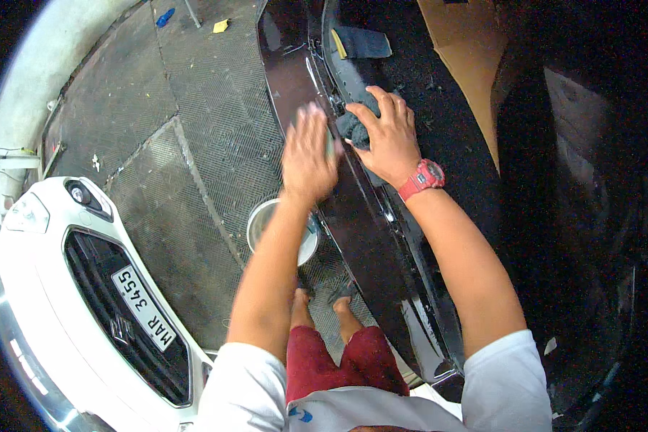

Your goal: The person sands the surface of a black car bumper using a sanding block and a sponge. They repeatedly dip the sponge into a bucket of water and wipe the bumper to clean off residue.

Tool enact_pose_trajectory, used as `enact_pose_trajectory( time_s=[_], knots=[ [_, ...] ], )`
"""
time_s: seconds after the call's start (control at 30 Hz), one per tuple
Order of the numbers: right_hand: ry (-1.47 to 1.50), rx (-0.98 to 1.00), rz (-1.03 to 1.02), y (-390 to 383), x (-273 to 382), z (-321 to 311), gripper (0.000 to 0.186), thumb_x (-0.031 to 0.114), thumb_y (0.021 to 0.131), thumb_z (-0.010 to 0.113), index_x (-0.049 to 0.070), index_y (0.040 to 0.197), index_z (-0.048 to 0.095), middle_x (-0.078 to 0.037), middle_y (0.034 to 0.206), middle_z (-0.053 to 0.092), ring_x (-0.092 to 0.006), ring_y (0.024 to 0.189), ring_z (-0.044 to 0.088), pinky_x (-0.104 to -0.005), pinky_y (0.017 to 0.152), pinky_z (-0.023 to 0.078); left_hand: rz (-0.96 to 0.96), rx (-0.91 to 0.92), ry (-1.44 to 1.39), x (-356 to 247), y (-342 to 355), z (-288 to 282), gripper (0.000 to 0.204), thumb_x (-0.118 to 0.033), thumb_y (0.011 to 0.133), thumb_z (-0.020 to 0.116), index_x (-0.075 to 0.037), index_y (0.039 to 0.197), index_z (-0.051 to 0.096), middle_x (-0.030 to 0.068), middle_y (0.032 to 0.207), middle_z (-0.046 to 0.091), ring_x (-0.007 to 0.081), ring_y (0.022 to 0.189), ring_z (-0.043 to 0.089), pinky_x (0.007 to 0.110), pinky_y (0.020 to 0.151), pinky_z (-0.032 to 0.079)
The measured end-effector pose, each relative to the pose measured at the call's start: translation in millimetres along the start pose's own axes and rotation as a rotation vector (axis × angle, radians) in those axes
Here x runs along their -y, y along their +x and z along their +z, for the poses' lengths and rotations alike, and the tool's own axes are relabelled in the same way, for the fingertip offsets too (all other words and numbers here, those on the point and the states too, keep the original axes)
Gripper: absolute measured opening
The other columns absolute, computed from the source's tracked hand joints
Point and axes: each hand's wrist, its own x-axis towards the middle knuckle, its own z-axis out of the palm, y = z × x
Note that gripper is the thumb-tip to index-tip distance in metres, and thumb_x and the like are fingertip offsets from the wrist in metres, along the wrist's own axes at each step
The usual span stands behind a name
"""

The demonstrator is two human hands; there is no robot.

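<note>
My left hand is over the dark, glossy rear bumper of a car, its outstretched fingers blurred by motion. A pale green edge of a pad shows beside the palm; the rest is hidden under the hand. At the open boot's sill, my right hand, with a red watch on its wrist, is curled around a bunched dark grey cloth. Farther off, a folded dark cloth with a yellow edge lies on the boot's inner ledge.
A white bucket stands on the floor left of the bumper, partly behind my left forearm. The front of a white car fills the lower left. Brown cardboard lies inside the boot. Blue and yellow items rest on the textured floor.
</note>
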Motion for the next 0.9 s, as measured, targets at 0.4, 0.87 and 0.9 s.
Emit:
enact_pose_trajectory(
  time_s=[0.4,0.87,0.9],
  knots=[
    [0.094,-0.002,-0.079,1,-18,8,0.08,0.012,0.069,0.087,0.03,0.144,0.065,-0.016,0.16,0.044,-0.044,0.146,0.045,-0.0589,0.122,0.041,0.044,0.318,-0.182,-43,-32,-58,0.081,-0.041,0.104,0.06,0.003,0.168,0.037,0.0238,0.177,0.033,0.0421,0.164,0.032,0.056,0.132,0.027],
    [0.083,0.042,-0.029,5,-18,4,0.083,0.013,0.068,0.087,0.029,0.145,0.062,-0.015,0.16,0.047,-0.0421,0.145,0.049,-0.0564,0.122,0.042,0.014,0.394,-0.15,3,-8,-62,0.083,-0.044,0.107,0.057,0.003,0.17,0.031,0.0236,0.178,0.031,0.0418,0.167,0.027,0.056,0.134,0.02],
    [0.079,0.048,-0.025,5,-18,4,0.083,0.014,0.068,0.087,0.029,0.145,0.062,-0.015,0.16,0.048,-0.0421,0.145,0.049,-0.0564,0.121,0.042,-0.008,0.337,-0.155,17,10,-58,0.083,-0.044,0.107,0.057,0.003,0.17,0.032,0.0231,0.178,0.033,0.0415,0.166,0.028,0.056,0.134,0.022]
  ],
)
